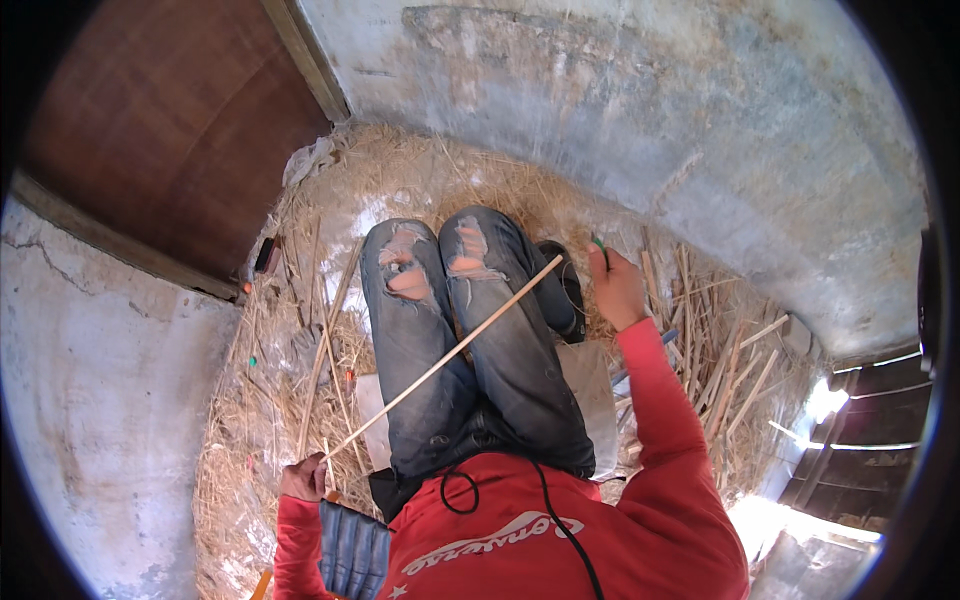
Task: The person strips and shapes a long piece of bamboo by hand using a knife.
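Low at the left, my left hand (pixel 303 478) is closed around one end of a long, thin pale wooden stick (pixel 440 360). The stick slants up to the right across my jeans, and its far end is free above my right thigh. My right hand (pixel 617 285) is raised beyond my right knee, apart from the stick. Its fingers are closed on a small green thing (pixel 598 243) that pokes out at the fingertips; most of it is hidden, so its kind does not show.
Straw (pixel 510 180) and shavings cover the floor around my legs. Several wooden strips (pixel 735 375) lie in a heap at the right. A black ribbed pad (pixel 353 548) is beside my left forearm. A plastered wall (pixel 640 90) and a brown door panel (pixel 180 140) enclose the space.
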`<control>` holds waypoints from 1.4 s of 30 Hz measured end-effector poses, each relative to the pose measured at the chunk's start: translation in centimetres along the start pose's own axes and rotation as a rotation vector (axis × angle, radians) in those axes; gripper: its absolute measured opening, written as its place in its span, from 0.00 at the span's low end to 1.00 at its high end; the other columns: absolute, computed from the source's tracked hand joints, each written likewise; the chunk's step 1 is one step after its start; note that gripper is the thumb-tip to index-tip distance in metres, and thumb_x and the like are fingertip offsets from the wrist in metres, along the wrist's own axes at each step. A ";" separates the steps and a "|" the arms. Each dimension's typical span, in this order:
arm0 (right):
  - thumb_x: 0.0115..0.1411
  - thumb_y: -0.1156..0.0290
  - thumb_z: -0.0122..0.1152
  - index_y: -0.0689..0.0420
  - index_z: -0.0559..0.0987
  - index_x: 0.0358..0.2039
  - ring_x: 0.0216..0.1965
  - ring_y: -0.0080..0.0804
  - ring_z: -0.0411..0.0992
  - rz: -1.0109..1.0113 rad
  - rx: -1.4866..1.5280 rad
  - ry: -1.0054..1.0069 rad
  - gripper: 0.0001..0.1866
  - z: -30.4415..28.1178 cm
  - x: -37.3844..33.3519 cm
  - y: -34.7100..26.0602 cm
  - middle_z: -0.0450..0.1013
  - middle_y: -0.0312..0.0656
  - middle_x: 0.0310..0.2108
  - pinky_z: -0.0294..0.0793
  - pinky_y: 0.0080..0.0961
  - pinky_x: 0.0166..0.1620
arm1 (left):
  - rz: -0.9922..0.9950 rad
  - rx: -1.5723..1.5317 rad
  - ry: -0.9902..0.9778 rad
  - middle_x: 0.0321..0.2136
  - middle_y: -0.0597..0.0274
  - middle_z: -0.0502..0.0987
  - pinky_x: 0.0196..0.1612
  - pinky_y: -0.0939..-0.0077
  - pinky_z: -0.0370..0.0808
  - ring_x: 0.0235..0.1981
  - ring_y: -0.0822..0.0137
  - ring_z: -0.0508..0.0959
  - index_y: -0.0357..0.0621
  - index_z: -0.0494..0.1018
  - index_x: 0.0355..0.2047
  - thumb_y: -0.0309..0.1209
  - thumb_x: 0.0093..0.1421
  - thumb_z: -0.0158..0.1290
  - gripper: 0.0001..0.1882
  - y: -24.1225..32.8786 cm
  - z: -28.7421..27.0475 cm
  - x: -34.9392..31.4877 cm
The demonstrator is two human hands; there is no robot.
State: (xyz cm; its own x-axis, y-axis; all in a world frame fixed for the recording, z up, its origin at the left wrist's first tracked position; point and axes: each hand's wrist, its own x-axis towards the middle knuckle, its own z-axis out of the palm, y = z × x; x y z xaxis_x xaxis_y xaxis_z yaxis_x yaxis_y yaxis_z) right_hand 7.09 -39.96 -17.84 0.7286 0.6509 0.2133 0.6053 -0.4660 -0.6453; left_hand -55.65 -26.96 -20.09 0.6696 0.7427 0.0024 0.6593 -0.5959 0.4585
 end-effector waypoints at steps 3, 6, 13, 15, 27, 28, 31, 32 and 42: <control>0.73 0.48 0.51 0.60 0.81 0.36 0.29 0.65 0.75 -0.016 0.044 -0.053 0.25 -1.0 -1.2 -2.4 0.76 0.61 0.25 0.72 0.53 0.32 | 0.013 0.005 0.010 0.20 0.48 0.77 0.24 0.57 0.75 0.19 0.46 0.80 0.46 0.81 0.44 0.34 0.67 0.54 0.10 -0.6 0.9 -0.7; 0.71 0.48 0.54 0.58 0.79 0.34 0.28 0.65 0.75 -0.155 0.040 -0.144 0.24 -0.1 -4.0 -4.7 0.74 0.60 0.23 0.71 0.55 0.30 | -0.001 0.001 -0.014 0.19 0.47 0.77 0.24 0.58 0.75 0.20 0.46 0.80 0.45 0.81 0.43 0.34 0.67 0.54 0.10 -0.5 1.2 0.0; 0.73 0.51 0.53 0.62 0.78 0.33 0.27 0.62 0.75 0.112 0.128 0.116 0.24 0.2 1.3 0.2 0.73 0.60 0.22 0.71 0.48 0.30 | -0.052 -0.054 -0.037 0.20 0.46 0.78 0.24 0.58 0.75 0.20 0.47 0.81 0.45 0.80 0.44 0.33 0.67 0.55 0.10 0.4 0.1 0.0; 0.74 0.53 0.53 0.62 0.79 0.33 0.24 0.57 0.72 0.014 0.206 0.055 0.24 -0.8 0.2 -1.5 0.72 0.58 0.22 0.67 0.44 0.29 | -0.020 -0.053 -0.011 0.20 0.46 0.78 0.24 0.59 0.76 0.20 0.46 0.81 0.45 0.81 0.44 0.33 0.67 0.55 0.10 -0.2 0.8 -0.2; 0.77 0.57 0.49 0.60 0.74 0.35 0.23 0.34 0.70 0.196 0.511 -0.299 0.19 -1.0 -3.3 -4.7 0.70 0.44 0.23 0.66 0.33 0.28 | -0.037 -0.030 -0.017 0.23 0.43 0.80 0.26 0.56 0.76 0.23 0.43 0.81 0.45 0.81 0.45 0.33 0.66 0.56 0.11 0.6 0.9 0.5; 0.77 0.57 0.49 0.61 0.74 0.36 0.22 0.35 0.69 0.104 0.445 -0.201 0.19 -0.4 -3.3 -4.1 0.70 0.44 0.22 0.66 0.34 0.28 | -0.025 -0.032 -0.017 0.23 0.43 0.80 0.26 0.56 0.76 0.23 0.43 0.81 0.45 0.81 0.45 0.34 0.66 0.56 0.11 1.0 0.9 0.9; 0.76 0.57 0.51 0.62 0.74 0.38 0.21 0.46 0.67 -0.032 0.263 -0.010 0.18 1.6 -3.1 -2.9 0.70 0.50 0.22 0.67 0.41 0.28 | -0.004 -0.008 -0.019 0.23 0.43 0.80 0.26 0.56 0.77 0.23 0.43 0.81 0.44 0.81 0.45 0.34 0.67 0.56 0.11 1.5 1.1 1.5; 0.76 0.57 0.51 0.61 0.74 0.37 0.23 0.56 0.69 0.011 0.215 -0.014 0.19 1.7 -3.0 -3.5 0.71 0.54 0.23 0.67 0.46 0.29 | 0.000 0.005 -0.017 0.24 0.42 0.80 0.26 0.55 0.77 0.23 0.43 0.81 0.44 0.81 0.45 0.34 0.67 0.56 0.11 1.5 1.2 1.6; 0.75 0.53 0.49 0.59 0.74 0.34 0.26 0.66 0.73 -0.133 0.080 -0.146 0.21 4.8 -5.4 -6.9 0.74 0.59 0.22 0.70 0.59 0.29 | -0.018 -0.056 -0.111 0.17 0.45 0.76 0.25 0.54 0.75 0.21 0.44 0.80 0.44 0.80 0.43 0.34 0.69 0.55 0.09 5.7 -0.7 3.2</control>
State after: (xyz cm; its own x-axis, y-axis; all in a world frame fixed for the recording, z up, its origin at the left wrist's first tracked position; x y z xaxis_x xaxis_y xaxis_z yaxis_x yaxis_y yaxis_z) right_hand -2.58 -37.39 -18.04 0.5864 0.7860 0.1959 0.6613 -0.3249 -0.6761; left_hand -49.99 -27.76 -16.79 0.6938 0.7128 -0.1032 0.6533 -0.5625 0.5067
